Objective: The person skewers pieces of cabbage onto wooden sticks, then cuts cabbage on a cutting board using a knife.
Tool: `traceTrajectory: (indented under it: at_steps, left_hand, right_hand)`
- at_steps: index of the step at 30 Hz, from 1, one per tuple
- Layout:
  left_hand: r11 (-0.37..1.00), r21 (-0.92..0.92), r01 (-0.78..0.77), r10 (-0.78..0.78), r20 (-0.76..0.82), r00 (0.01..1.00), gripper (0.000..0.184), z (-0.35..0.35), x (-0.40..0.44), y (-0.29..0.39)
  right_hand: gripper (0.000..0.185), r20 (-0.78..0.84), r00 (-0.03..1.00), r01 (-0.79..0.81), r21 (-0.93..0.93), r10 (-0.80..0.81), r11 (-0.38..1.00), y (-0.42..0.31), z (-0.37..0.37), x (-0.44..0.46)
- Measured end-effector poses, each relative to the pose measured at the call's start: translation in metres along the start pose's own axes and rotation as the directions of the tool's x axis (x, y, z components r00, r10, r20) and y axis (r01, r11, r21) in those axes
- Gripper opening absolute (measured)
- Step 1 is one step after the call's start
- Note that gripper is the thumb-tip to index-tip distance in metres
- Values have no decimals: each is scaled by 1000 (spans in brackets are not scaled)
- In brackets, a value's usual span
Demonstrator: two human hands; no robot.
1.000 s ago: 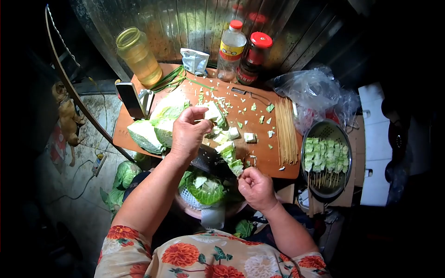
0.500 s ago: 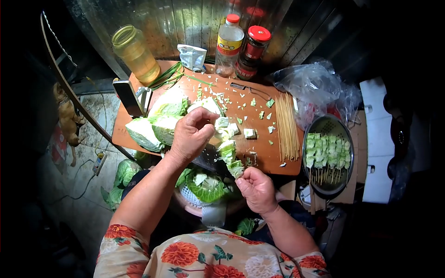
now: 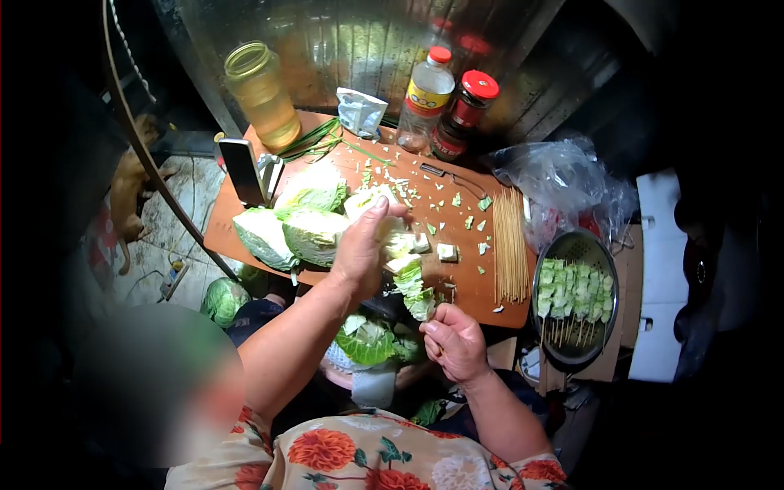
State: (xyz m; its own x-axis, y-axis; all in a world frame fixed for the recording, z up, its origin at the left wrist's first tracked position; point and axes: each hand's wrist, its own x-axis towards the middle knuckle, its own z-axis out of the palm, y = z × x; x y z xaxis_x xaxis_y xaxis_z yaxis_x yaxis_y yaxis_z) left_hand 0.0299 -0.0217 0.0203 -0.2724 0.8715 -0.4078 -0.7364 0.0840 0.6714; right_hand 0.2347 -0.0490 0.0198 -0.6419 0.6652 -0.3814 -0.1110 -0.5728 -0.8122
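Thumb and bent fingers of my right hand (image 3: pixel 459 343) pinch the lower end of a skewer threaded with folded cabbage pieces (image 3: pixel 413 287). The skewer slants up and left over the front of the wooden board (image 3: pixel 465 282). My left hand (image 3: pixel 366 245) is above the skewer's upper end, thumb raised and fingers stretched right over cut cabbage; its fingertips are partly hidden. Cabbage wedges (image 3: pixel 314 237) lie left of it. A white cabbage cube (image 3: pixel 447 252) sits to its right, near a bundle of bare skewers (image 3: pixel 510 249).
Right of the board, a metal colander (image 3: pixel 577 245) holds finished cabbage skewers. A phone (image 3: pixel 242 171), a jar of yellow liquid (image 3: pixel 265 102), a bottle (image 3: pixel 425 102) and a red-lidded jar (image 3: pixel 471 102) line the back. A basin of cabbage (image 3: pixel 367 343) is below the board.
My left hand has turned from a bent-finger pose to stretched fingers with the thumb up. The view has shifted. A blurred patch has appeared at the lower left.
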Motion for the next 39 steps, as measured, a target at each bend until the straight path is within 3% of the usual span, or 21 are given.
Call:
traceTrajectory:
  at_steps: [1,2,9,12,18,22,25,27,28,30,31,34,36,39]
  left_hand:
    - [986,-126,109,-101,68,993,41,5,-4,1]
    - [970,-217,110,-93,86,992,42,3,-1,-3]
    - [993,-97,73,-74,-10,997,38,-12,8,-9]
    - [989,-136,58,-72,-102,992,36,-7,5,-7]
    - [981,-183,69,-101,-169,980,34,-3,-4,2]
    - [987,-153,39,-70,-199,977,35,0,-6,5]
    - [983,-176,44,-71,-149,986,35,-3,-4,1]
    - [991,-132,29,-46,-133,990,38,-4,-4,-3]
    - [996,-88,9,-20,-120,993,41,-5,-3,-5]
    - [998,-68,-2,-6,-121,993,40,-6,-2,-14]
    - [999,-47,-19,13,-125,992,38,-8,-1,-20]
    - [999,14,46,-45,-92,995,38,-12,-4,-39]
    - [998,3,70,-70,-31,997,41,-10,-9,-49]
    - [995,-51,81,-81,-6,997,41,-3,-14,-51]
  right_hand:
    - [9,-7,999,-36,42,36,998,1,2,0]
    - [10,-21,999,-36,35,36,999,1,3,0]
    - [11,-41,998,-38,-12,37,999,3,7,5]
    - [11,-40,998,-39,-21,39,999,4,9,6]
    - [12,44,988,-155,127,151,980,10,19,6]
    - [12,52,988,-152,164,145,975,16,17,8]
    - [10,8,992,-128,69,128,989,15,12,11]
    - [12,38,978,-191,-240,206,952,4,6,13]
    - [12,32,978,-192,-239,205,952,3,3,15]
    - [24,-10,998,50,-480,-62,876,6,-5,19]
    - [33,-44,990,93,-528,-137,844,9,-9,23]
    - [37,-110,958,175,-508,-265,844,17,2,32]
    - [38,-106,928,179,-712,-356,679,27,-1,39]
    - [38,-89,969,87,-748,-229,658,24,1,36]
